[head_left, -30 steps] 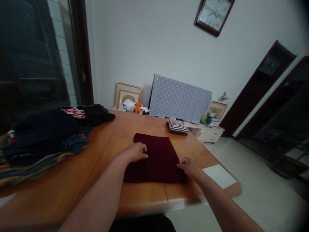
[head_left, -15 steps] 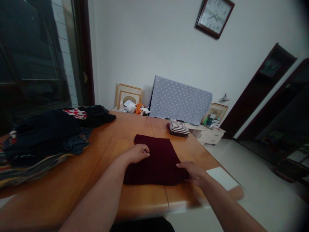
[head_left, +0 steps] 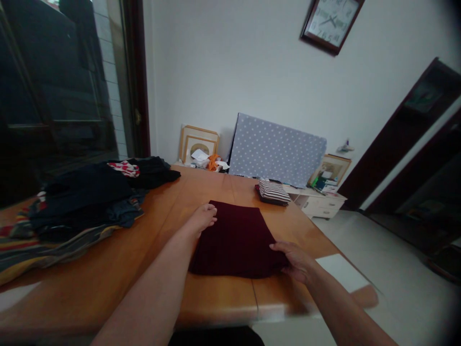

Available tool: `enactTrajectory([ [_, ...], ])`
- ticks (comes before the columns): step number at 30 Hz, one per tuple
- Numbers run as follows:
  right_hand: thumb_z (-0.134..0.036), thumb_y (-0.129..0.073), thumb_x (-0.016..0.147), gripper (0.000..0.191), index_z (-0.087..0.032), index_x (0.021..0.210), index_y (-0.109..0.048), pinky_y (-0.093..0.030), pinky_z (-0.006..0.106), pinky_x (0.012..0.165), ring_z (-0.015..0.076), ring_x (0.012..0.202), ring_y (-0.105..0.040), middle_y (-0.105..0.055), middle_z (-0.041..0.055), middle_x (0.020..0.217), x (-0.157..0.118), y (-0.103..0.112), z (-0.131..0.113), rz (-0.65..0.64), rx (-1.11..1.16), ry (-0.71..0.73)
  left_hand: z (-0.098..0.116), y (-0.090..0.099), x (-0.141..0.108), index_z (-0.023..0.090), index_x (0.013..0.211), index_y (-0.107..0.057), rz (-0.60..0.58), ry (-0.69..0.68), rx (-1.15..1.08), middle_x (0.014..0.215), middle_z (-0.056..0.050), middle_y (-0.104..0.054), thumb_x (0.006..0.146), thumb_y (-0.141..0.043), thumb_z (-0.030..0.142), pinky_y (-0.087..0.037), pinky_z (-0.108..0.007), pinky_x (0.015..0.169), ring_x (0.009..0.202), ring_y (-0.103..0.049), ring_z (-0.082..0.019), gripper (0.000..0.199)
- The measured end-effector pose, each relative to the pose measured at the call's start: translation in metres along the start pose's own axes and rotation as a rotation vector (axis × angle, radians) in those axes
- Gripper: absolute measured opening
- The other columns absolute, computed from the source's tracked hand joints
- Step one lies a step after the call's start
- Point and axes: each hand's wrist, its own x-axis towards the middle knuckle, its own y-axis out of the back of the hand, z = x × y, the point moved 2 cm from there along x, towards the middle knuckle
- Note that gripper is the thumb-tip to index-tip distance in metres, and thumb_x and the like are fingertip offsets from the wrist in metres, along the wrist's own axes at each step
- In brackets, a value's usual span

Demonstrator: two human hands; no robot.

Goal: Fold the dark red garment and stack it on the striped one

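Note:
A folded maroon garment (head_left: 236, 240) lies flat on the wooden table in front of me. My left hand (head_left: 204, 218) is at its far left edge, fingers curled in against the cloth; the fingertips are partly blurred. At the near right corner, my right hand (head_left: 294, 261) pinches the garment, thumb on top and the other fingers underneath, mostly hidden.
Left on the wooden table (head_left: 162, 235) is a heap of dark and striped clothes (head_left: 82, 202). A folded striped stack (head_left: 272, 192) sits at the far right edge. White sheet (head_left: 336, 271) lies beyond my right hand. Behind stand a dotted grey cloth cover (head_left: 277, 149) and white drawers (head_left: 322, 206).
My left hand has shifted from over the garment to its far left edge. My right hand stays at the near right corner. The view has turned slightly left.

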Motion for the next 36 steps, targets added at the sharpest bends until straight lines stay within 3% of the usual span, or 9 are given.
enactTrajectory([
  [4,-0.026,-0.073,0.071,0.027,-0.018,0.096,-0.067,-0.051,0.027,0.057,0.0182,0.069,-0.068,-0.076,0.0066,0.088,0.007,-0.002,0.002,-0.034,0.073,0.006,0.004,0.004,-0.002,0.02,0.123,-0.052,-0.012,0.106,-0.256,0.136,-0.018,-0.056,0.089,-0.061,0.04,-0.053,-0.036,0.093,0.109,-0.065,-0.025,0.041],
  [8,-0.024,-0.071,0.072,0.026,-0.019,0.097,-0.068,-0.051,0.026,0.058,0.0183,0.073,-0.068,-0.076,0.0065,0.094,0.005,-0.012,-0.005,-0.068,0.124,0.027,0.005,0.007,0.0,0.018,0.15,-0.032,-0.101,0.197,-0.462,0.154,-0.024,-0.038,0.09,-0.059,0.052,-0.049,-0.039,0.102,0.132,-0.053,-0.03,0.074],
  [14,-0.022,-0.07,0.068,0.026,-0.019,0.094,-0.068,-0.045,0.023,0.055,0.0164,0.072,-0.067,-0.076,0.0057,0.096,-0.001,-0.042,-0.034,-0.09,0.028,0.103,0.002,0.018,0.006,0.015,0.159,-0.015,-0.189,0.254,-0.49,0.162,-0.025,-0.023,0.086,-0.044,0.075,-0.047,-0.042,0.104,0.144,-0.038,-0.033,0.099],
  [18,-0.022,-0.065,0.068,0.04,-0.02,0.108,-0.067,-0.035,0.019,0.048,0.0147,0.07,-0.064,-0.075,0.0047,0.098,-0.011,-0.085,-0.063,-0.206,-0.11,0.2,-0.001,0.022,0.009,0.014,0.157,-0.021,-0.211,0.275,-0.513,0.161,-0.025,-0.025,0.085,-0.042,0.077,-0.048,-0.041,0.102,0.143,-0.04,-0.032,0.099],
  [21,-0.018,-0.062,0.067,0.046,-0.019,0.113,-0.065,-0.045,0.021,0.06,0.0157,0.077,-0.065,-0.073,0.004,0.097,-0.02,-0.13,-0.076,-0.37,-0.172,0.312,-0.002,0.023,0.011,0.012,0.154,-0.026,-0.216,0.291,-0.533,0.161,-0.026,-0.026,0.085,-0.042,0.077,-0.048,-0.041,0.102,0.142,-0.042,-0.032,0.096],
  [23,-0.015,-0.061,0.067,0.049,-0.019,0.115,-0.063,-0.047,0.023,0.067,0.0157,0.08,-0.064,-0.072,0.0027,0.096,-0.023,-0.159,-0.073,-0.436,-0.239,0.374,-0.003,0.024,0.012,0.011,0.151,-0.031,-0.215,0.3,-0.541,0.159,-0.026,-0.03,0.085,-0.04,0.078,-0.048,-0.04,0.102,0.14,-0.044,-0.032,0.095],
  [26,-0.015,-0.064,0.067,0.054,-0.017,0.121,-0.06,-0.044,0.022,0.059,0.0137,0.07,-0.059,-0.067,0.0014,0.087,-0.017,-0.192,-0.052,-0.427,-0.454,0.398,-0.002,0.024,0.013,0.011,0.142,-0.042,-0.187,0.292,-0.518,0.15,-0.025,-0.045,0.087,-0.034,0.079,-0.049,-0.04,0.101,0.132,-0.053,-0.03,0.089],
  [31,-0.016,-0.066,0.07,0.065,-0.012,0.134,-0.054,-0.035,0.022,0.049,0.0101,0.057,-0.048,-0.056,-0.0029,0.071,-0.002,-0.211,-0.018,-0.368,-0.702,0.417,-0.001,0.02,0.012,0.014,0.125,-0.056,-0.196,0.192,-0.54,0.119,-0.017,-0.069,0.093,-0.036,0.071,-0.053,-0.037,0.094,0.109,-0.067,-0.026,0.069],
  [36,-0.016,-0.065,0.072,0.067,-0.011,0.138,-0.053,-0.037,0.023,0.054,0.011,0.059,-0.05,-0.06,-0.0013,0.074,-0.004,-0.207,-0.021,-0.381,-0.638,0.392,0.001,0.018,0.007,0.018,0.123,-0.059,-0.18,0.157,-0.512,0.108,-0.011,-0.073,0.093,-0.042,0.068,-0.054,-0.037,0.089,0.098,-0.07,-0.024,0.061],
])
